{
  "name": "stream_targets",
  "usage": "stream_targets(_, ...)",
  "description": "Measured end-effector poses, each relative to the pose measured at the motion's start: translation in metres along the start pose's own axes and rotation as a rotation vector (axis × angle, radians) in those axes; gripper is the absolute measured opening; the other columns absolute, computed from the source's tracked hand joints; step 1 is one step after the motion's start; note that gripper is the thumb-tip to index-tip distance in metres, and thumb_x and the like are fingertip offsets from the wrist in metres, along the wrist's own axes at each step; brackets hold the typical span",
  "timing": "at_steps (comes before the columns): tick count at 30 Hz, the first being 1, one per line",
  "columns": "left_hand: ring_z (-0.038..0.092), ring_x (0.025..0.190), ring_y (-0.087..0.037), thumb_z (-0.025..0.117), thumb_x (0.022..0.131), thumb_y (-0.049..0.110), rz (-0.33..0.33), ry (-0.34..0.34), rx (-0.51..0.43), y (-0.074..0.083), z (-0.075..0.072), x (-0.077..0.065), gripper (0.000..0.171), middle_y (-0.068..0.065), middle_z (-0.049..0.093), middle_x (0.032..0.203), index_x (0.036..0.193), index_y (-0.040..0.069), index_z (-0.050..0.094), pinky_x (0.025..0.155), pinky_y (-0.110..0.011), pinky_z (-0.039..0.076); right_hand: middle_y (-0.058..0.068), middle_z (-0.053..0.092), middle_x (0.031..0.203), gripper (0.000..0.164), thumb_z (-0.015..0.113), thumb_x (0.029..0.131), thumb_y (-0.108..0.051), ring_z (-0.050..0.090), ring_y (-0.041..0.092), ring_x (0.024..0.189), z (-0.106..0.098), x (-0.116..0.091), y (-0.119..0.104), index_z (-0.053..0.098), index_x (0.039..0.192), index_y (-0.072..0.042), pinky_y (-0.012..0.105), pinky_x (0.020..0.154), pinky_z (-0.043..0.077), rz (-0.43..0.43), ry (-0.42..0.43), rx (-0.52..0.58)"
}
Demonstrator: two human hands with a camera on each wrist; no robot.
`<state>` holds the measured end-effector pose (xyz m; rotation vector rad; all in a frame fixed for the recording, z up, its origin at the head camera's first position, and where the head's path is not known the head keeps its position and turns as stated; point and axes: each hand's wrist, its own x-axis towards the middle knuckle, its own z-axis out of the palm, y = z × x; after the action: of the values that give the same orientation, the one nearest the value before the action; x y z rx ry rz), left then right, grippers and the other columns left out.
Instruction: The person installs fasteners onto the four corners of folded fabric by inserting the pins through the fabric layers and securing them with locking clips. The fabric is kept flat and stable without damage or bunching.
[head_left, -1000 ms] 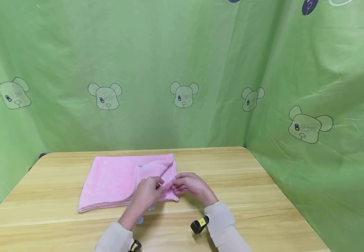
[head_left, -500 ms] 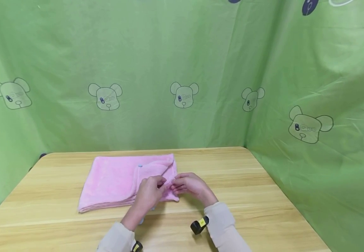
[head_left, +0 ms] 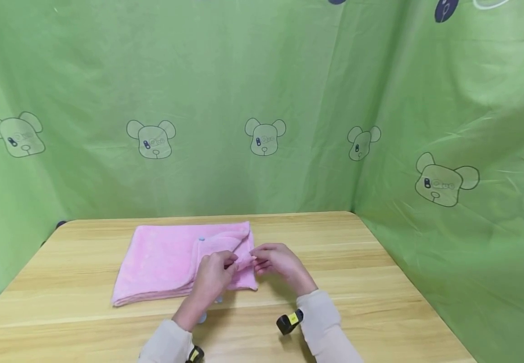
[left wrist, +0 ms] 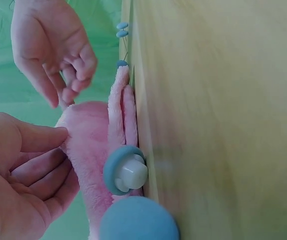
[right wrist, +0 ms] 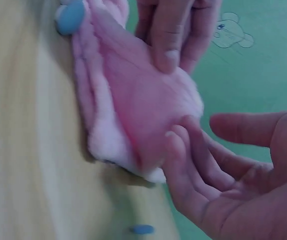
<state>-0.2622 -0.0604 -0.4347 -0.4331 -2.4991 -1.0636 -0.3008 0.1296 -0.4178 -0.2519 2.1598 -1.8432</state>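
A folded pink plush cloth (head_left: 162, 257) lies on the table, its right part raised in a loose fold. My left hand (head_left: 214, 275) pinches this fold between thumb and fingers, as the left wrist view also shows. Beside it, my right hand (head_left: 282, 263) has its fingertips at the fold's right end; in the right wrist view its thumb (right wrist: 243, 128) stands apart from the cloth. Below the cloth lie small blue round pieces (head_left: 218, 299). One blue round piece (left wrist: 123, 170) has a white stub. Another blue piece (head_left: 201, 239) sits on the cloth's upper layer.
The wooden table (head_left: 362, 302) runs up to a green curtain (head_left: 207, 176) with bear-head outlines at the back and sides. In the right wrist view a blue piece (right wrist: 142, 229) lies on the tabletop. A black wrist camera (head_left: 289, 321) hangs under the right sleeve.
My right hand has moved slightly up and right, and the fold between the hands now shows more fully. My left hand has barely shifted; the rest of the cloth stays in place.
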Motion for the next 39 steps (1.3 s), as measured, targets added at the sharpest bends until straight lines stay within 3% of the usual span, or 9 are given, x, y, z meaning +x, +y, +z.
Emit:
stream_targets(5,0.068,0.077,-0.017,0.076,0.080,0.001,-0.002,0.005,-0.027,0.000,-0.001,0.001,0.013,-0.010,0.073,0.084,0.092,0.002,0.073,0.068,-0.031,0.059,0.016,0.065,0.080,0.021,0.057,0.095,-0.006,0.063,0.023,0.069,-0.011,-0.003,-0.007,0.064,0.104,0.011,0.028,0.062,0.057,-0.024,0.182,-0.076)
stream_targets(10,0.068,0.078,-0.016,0.075,0.081,0.000,-0.008,-0.003,-0.038,-0.001,-0.001,0.001,0.012,-0.010,0.073,0.085,0.092,0.002,0.073,0.068,-0.030,0.059,0.011,0.062,0.066,0.014,0.058,0.094,-0.003,0.059,0.017,0.058,-0.021,-0.006,-0.006,0.065,0.095,0.009,0.029,0.054,0.055,-0.022,0.277,-0.195)
stream_targets(14,0.068,0.078,-0.016,0.074,0.081,0.000,-0.022,-0.013,-0.045,-0.001,-0.001,0.000,0.012,-0.010,0.073,0.085,0.093,0.002,0.073,0.068,-0.030,0.059,0.012,0.062,0.062,0.013,0.061,0.091,-0.005,0.061,0.021,0.054,-0.026,-0.005,-0.002,0.064,0.091,0.008,0.032,0.051,0.055,0.002,0.321,-0.327)
stream_targets(18,0.068,0.077,-0.016,0.074,0.082,0.000,-0.025,-0.015,-0.047,0.000,-0.003,0.000,0.011,-0.010,0.073,0.084,0.092,0.002,0.073,0.068,-0.030,0.058,0.015,0.065,0.063,0.015,0.064,0.091,-0.010,0.065,0.026,0.055,-0.024,-0.003,0.006,0.061,0.085,0.003,0.034,0.050,0.057,0.042,0.294,-0.470)
stream_targets(25,0.068,0.076,-0.016,0.074,0.082,0.000,-0.023,-0.017,-0.041,0.001,-0.003,0.001,0.009,-0.010,0.073,0.083,0.090,0.002,0.073,0.067,-0.030,0.058,0.010,0.064,0.057,0.020,0.072,0.085,-0.011,0.060,0.017,0.042,-0.018,-0.001,0.015,0.058,0.073,-0.003,0.026,0.040,0.053,0.116,0.247,-0.687)
stream_targets(30,0.068,0.077,-0.016,0.074,0.082,0.001,-0.032,-0.030,-0.041,0.001,-0.003,0.001,0.009,-0.009,0.073,0.084,0.091,0.002,0.073,0.067,-0.030,0.058,0.010,0.063,0.056,0.020,0.075,0.079,-0.005,0.059,0.017,0.041,-0.015,-0.003,0.017,0.056,0.070,-0.003,0.025,0.041,0.053,0.146,0.207,-0.728)
stream_targets(39,0.066,0.071,-0.013,0.076,0.081,0.001,-0.009,-0.028,-0.020,0.000,-0.003,0.001,0.009,-0.008,0.072,0.080,0.089,0.003,0.073,0.063,-0.027,0.058,0.007,0.062,0.053,0.021,0.073,0.078,-0.001,0.061,0.019,0.044,-0.010,-0.004,0.018,0.055,0.068,-0.005,0.025,0.043,0.053,0.138,0.196,-0.784)
